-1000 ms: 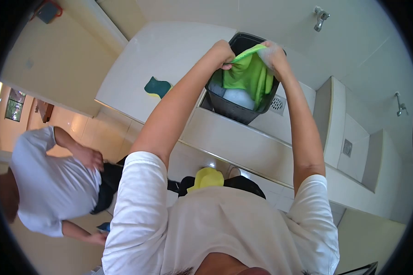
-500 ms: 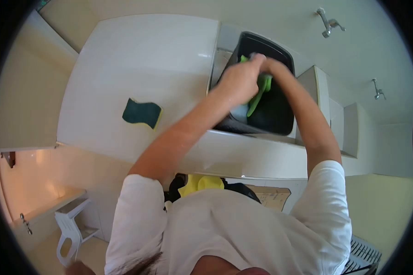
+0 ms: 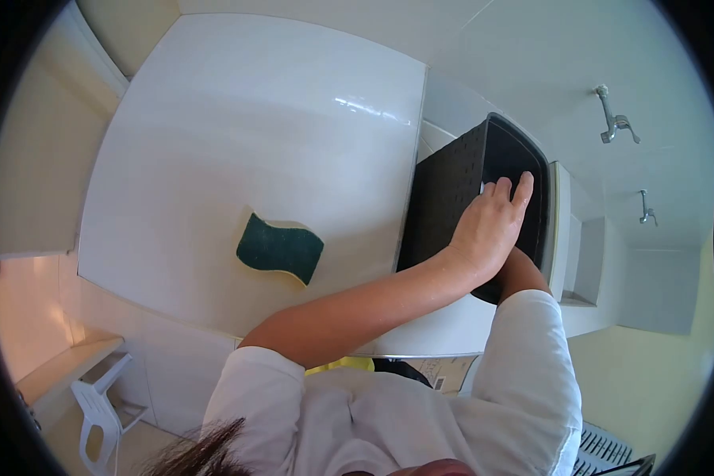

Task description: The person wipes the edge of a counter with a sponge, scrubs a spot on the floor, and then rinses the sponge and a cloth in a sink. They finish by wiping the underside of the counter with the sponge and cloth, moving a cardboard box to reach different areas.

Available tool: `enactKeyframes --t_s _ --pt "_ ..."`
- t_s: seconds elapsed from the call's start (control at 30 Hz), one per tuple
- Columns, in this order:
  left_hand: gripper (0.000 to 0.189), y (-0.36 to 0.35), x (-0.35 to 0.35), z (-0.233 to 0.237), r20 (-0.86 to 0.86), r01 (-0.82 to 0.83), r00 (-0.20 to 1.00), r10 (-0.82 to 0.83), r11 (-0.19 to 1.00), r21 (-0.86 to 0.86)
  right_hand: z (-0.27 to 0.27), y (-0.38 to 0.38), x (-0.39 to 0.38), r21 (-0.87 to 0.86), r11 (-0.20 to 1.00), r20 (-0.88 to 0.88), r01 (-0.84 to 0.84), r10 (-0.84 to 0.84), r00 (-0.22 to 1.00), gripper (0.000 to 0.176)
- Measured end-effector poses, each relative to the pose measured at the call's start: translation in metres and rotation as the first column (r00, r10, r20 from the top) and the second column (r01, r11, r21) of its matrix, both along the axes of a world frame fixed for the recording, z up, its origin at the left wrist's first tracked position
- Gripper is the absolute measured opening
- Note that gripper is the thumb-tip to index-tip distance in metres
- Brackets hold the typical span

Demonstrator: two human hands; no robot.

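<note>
Shows the left hand (image 3: pixel 488 226) at the rim and opening of the black, rectangular plastic bin with perforated side (image 3: pixel 452 186), fingers (image 3: pixel 523 190) slightly apart and partly bent. Cannot tell whether they grip the rim or anything inside. Extends the right forearm (image 3: pixel 523 274) into the opening, beneath the left wrist; hides the right hand, so cannot tell finger spacing or contents. Locates the bin tilted, just beside the glossy white surface (image 3: pixel 254 127). Locates the wavy-edged dark-green scouring sponge with pale-yellow layer (image 3: pixel 280 247) flat on that surface, apart from both arms. Includes two chrome wall taps (image 3: pixel 611 123) beyond the bin.
</note>
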State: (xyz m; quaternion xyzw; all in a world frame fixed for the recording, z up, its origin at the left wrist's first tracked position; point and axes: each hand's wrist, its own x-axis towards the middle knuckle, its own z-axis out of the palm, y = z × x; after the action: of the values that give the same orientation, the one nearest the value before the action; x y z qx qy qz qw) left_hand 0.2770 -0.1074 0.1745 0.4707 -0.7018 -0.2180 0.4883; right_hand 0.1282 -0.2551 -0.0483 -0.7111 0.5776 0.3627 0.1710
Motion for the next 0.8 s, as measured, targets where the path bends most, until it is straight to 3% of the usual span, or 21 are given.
enactKeyframes --t_s 0.2,0.37,0.47,0.53,0.6,0.63,0.67,0.7,0.73,0.8 --pt "0.049 -0.002 -0.005 0.003 0.013 0.010 1.000 -0.010 1.000 -0.003 0.012 0.022 0.000 0.098 0.994 0.041 0.050 -0.054 0.998 0.026" --pt "0.046 -0.004 -0.011 0.006 -0.040 -0.034 0.999 0.033 0.999 -0.007 0.068 0.058 -0.005 0.235 0.954 0.157 0.186 -0.226 0.961 0.027" --pt "0.051 -0.007 -0.014 0.008 -0.052 -0.023 0.998 0.025 0.999 0.033 0.126 0.087 -0.006 0.350 0.864 0.269 0.362 -0.463 0.845 0.027" --pt "0.049 -0.009 -0.014 0.014 -0.121 0.022 0.993 0.001 0.982 0.189 0.176 0.106 -0.005 0.423 0.758 0.340 0.497 -0.641 0.688 0.027" --pt "0.047 -0.017 -0.014 0.027 -0.252 0.165 0.966 -0.052 0.877 0.451 0.231 0.124 -0.002 0.495 0.655 0.438 0.571 -0.756 0.486 0.028" --pt "0.051 -0.018 -0.013 0.035 -0.406 0.306 0.912 -0.053 0.748 0.589 0.249 0.127 -0.029 0.492 0.868 0.787 0.069 -0.477 0.390 0.028" --pt "0.056 -0.019 -0.012 0.042 -0.547 0.450 0.837 -0.012 0.586 0.674 0.272 0.129 -0.021 0.649 0.652 0.606 0.393 -0.755 0.252 0.028" --pt "0.065 -0.021 -0.017 0.035 -0.732 0.659 0.679 0.064 0.387 0.645 0.300 0.134 -0.018 0.603 0.645 0.642 0.470 -0.742 0.194 0.033" --pt "0.066 -0.011 -0.018 0.048 -0.715 0.655 0.684 0.143 0.312 0.689 0.323 0.143 -0.015 0.513 0.683 0.721 0.520 -0.672 0.170 0.033" --pt "0.068 -0.010 -0.033 0.039 -0.668 0.611 0.657 0.349 0.273 0.743 0.352 0.157 -0.013 0.453 0.728 0.857 0.515 -0.514 -0.029 0.034"
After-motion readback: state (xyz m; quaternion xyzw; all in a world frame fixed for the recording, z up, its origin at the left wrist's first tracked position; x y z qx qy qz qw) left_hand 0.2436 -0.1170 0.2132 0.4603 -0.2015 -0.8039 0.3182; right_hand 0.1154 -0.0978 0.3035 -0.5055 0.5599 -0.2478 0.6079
